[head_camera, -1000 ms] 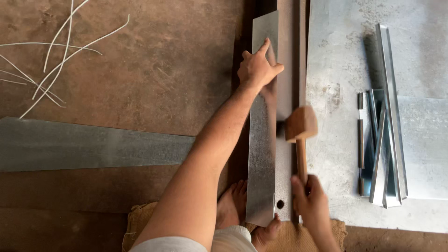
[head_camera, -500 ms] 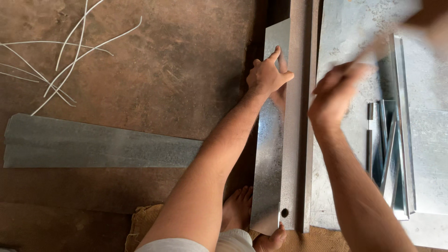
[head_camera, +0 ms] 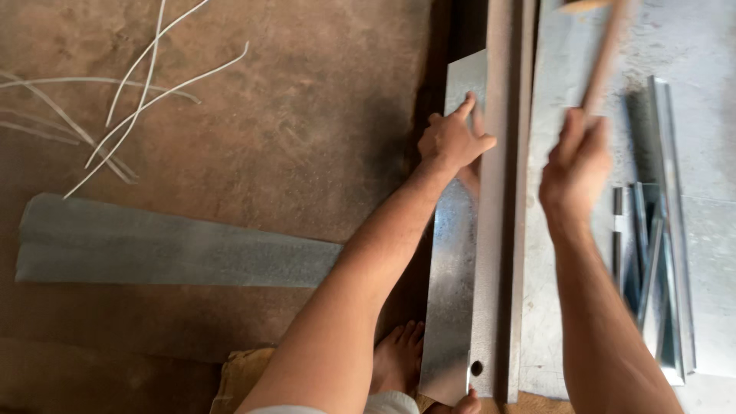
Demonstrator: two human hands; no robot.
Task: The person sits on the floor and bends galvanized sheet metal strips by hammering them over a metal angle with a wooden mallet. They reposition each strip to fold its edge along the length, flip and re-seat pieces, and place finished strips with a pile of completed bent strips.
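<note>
My left hand [head_camera: 454, 142] presses flat on a long strip of galvanized sheet metal [head_camera: 452, 299] that lies against a rusty steel angle bar [head_camera: 502, 192]. My right hand [head_camera: 575, 172] is raised and blurred, gripping the wooden handle of a mallet [head_camera: 606, 57]. The mallet's head is mostly cut off by the top edge of the view. My bare foot [head_camera: 397, 356] rests beside the strip's near end, and toes touch its lower tip.
A large sheet of metal [head_camera: 705, 92] covers the floor on the right, with several folded metal channels [head_camera: 659, 253] on it. Another folded metal strip [head_camera: 169, 249] lies on the brown floor at left. Thin white wires [head_camera: 130, 100] curl at upper left.
My right hand has swung the mallet up from low on the bar to high above it. My left hand stays pressed on the strip.
</note>
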